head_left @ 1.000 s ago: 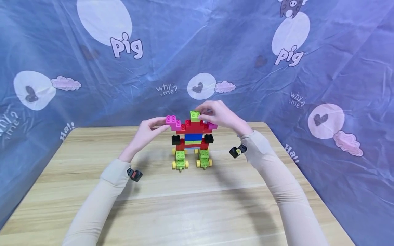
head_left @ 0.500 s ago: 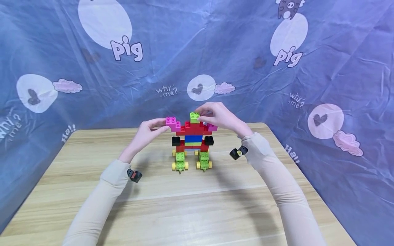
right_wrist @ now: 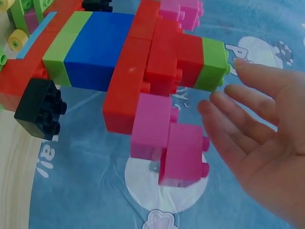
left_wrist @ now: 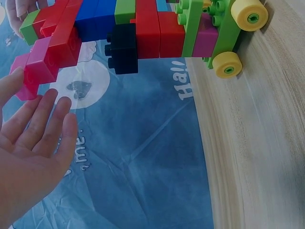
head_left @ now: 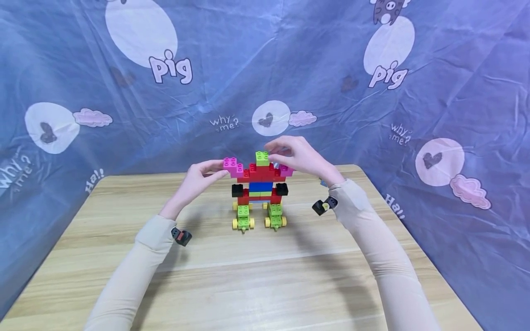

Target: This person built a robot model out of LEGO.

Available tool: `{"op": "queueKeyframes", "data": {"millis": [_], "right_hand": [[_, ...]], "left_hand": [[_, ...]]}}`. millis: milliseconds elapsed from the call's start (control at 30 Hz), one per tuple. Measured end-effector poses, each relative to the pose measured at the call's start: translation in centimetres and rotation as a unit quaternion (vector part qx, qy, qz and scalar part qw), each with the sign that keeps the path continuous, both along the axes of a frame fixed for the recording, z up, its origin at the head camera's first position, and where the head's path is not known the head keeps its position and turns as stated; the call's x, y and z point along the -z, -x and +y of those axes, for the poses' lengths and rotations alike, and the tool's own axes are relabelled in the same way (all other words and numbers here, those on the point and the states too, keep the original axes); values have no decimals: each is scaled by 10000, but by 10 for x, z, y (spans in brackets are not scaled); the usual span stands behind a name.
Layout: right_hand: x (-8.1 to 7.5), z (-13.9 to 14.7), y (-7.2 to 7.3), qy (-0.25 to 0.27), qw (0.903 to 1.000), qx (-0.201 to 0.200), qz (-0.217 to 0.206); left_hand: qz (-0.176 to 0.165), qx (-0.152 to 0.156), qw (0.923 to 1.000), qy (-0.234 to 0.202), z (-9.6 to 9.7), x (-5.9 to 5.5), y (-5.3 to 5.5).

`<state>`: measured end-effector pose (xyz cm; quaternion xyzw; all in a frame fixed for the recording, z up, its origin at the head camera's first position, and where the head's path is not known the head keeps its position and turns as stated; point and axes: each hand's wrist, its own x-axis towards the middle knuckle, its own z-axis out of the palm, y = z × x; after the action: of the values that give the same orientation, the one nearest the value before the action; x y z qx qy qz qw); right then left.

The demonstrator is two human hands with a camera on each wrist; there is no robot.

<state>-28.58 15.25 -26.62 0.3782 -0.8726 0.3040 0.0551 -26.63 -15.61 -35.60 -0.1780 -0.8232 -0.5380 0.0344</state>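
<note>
A robot-shaped figure of toy building bricks (head_left: pixel 260 186) stands upright on the table, red and blue in the body. Its two green feet (head_left: pixel 243 224) have yellow wheels. My left hand (left_wrist: pixel 40 143) pinches the outer pink brick (left_wrist: pixel 24 76) at the figure's left end between thumb and fingers. At the top sits a lime green brick (right_wrist: pixel 213 64). Beside it is my right hand (head_left: pixel 299 155), its fingers loosely bent and a small gap from the brick in the right wrist view. Pink bricks (right_wrist: pixel 183 155) at the right end hang below that hand, untouched.
The wooden table (head_left: pixel 248 280) extends toward me. Behind and around it hangs a blue printed cloth (head_left: pixel 198 92). Small black cameras sit at both cuffs, the left camera (head_left: pixel 181 236) and the right camera (head_left: pixel 324 206). A small blue piece (head_left: pixel 324 183) shows beside the right cuff.
My right hand has let go of the lime green brick and drawn slightly to the right. The left hand keeps its hold on the pink brick, and the figure stands in place.
</note>
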Motion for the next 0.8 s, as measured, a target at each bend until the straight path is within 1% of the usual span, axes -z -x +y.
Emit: {"op": "queueKeyframes", "data": {"millis": [133, 267, 467, 500, 600, 667, 800], "right_hand": [[-1, 9, -1, 224, 9996, 109, 129], [-2, 19, -3, 568, 9976, 248, 323], [-2, 42, -1, 1006, 9913, 655, 533], [-4, 45, -3, 1025, 9904, 745, 552], [-1, 60, -1, 1062, 9874, 1042, 535], [3, 70, 1, 1074, 9851, 1265, 443], [16, 90, 11, 1131, 9799, 1642, 113]], "left_hand": [[-17, 30, 10000, -47, 1, 2, 0], [-5, 16, 10000, -91, 2, 2, -1], [34, 10, 9999, -137, 0, 3, 0], [37, 14, 9999, -146, 0, 2, 0], [14, 23, 9999, -169, 1, 2, 0], [1, 30, 9998, -180, 1, 2, -1], [2, 45, 9998, -192, 1, 2, -1]]}}
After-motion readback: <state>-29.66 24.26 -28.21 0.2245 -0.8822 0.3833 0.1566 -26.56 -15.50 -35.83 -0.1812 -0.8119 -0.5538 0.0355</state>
